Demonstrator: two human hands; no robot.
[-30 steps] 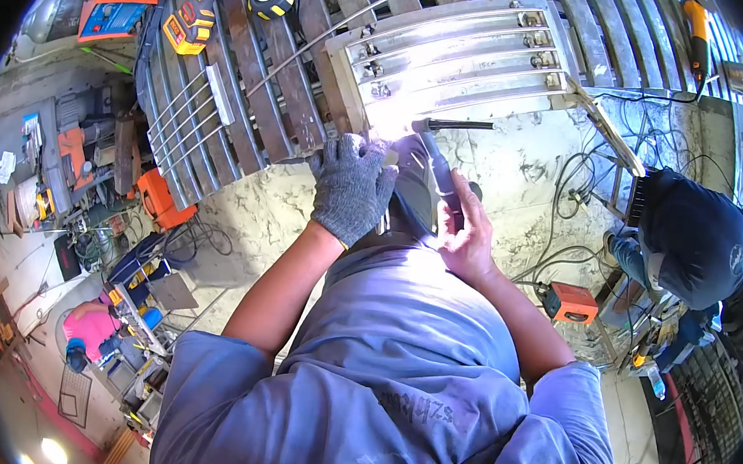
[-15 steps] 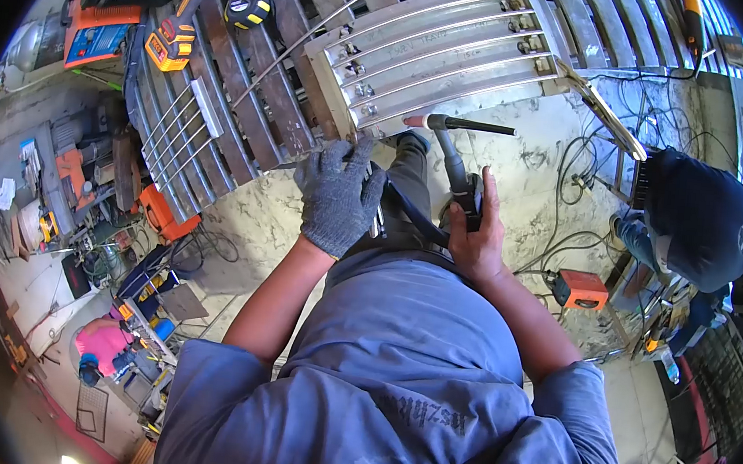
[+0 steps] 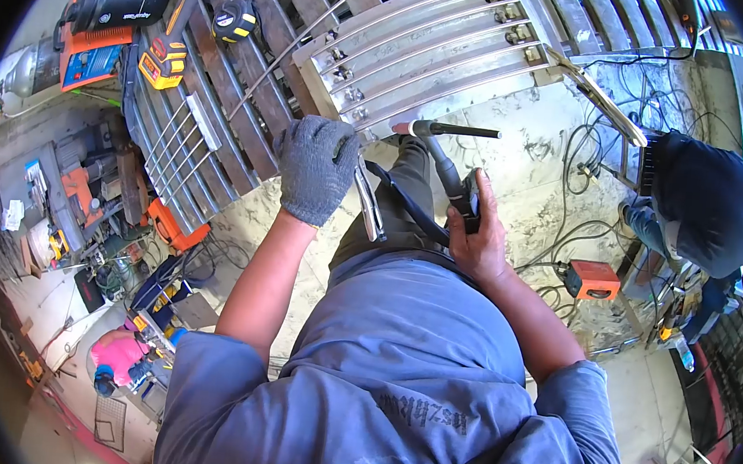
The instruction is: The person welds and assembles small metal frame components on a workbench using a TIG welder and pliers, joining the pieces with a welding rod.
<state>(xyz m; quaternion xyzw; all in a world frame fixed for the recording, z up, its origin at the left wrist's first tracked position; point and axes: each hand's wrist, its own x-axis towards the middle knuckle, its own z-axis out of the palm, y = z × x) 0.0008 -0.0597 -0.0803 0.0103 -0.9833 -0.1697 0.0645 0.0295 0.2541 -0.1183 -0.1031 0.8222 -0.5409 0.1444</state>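
Note:
My right hand [image 3: 480,234] is bare and wrapped round the handle of a TIG welding torch [image 3: 448,166]. The torch's pink cup points left, toward the near edge of a metal frame with several curved rods [image 3: 444,57]. A dark grey knit glove covers my left hand [image 3: 315,171], held by the bench edge with its fingers curled; whatever they may hold is hidden. Just right of the glove, a pair of locking pliers [image 3: 367,201] hangs down from the frame's near corner. Another clamp [image 3: 604,102] juts out from the frame's right end.
On the slatted metal bench [image 3: 246,146] lie a tape measure [image 3: 234,21], a yellow cordless tool [image 3: 164,62], a small rod grid [image 3: 187,141] and a long thin rod [image 3: 290,57]. A co-worker in a dark cap [image 3: 701,203] crouches right, near cables and an orange box [image 3: 592,280]. Another person [image 3: 118,356] is lower left.
My left hand has moved slightly left and down, away from the locking pliers, which now show more fully. The torch in my right hand has shifted a little left and down.

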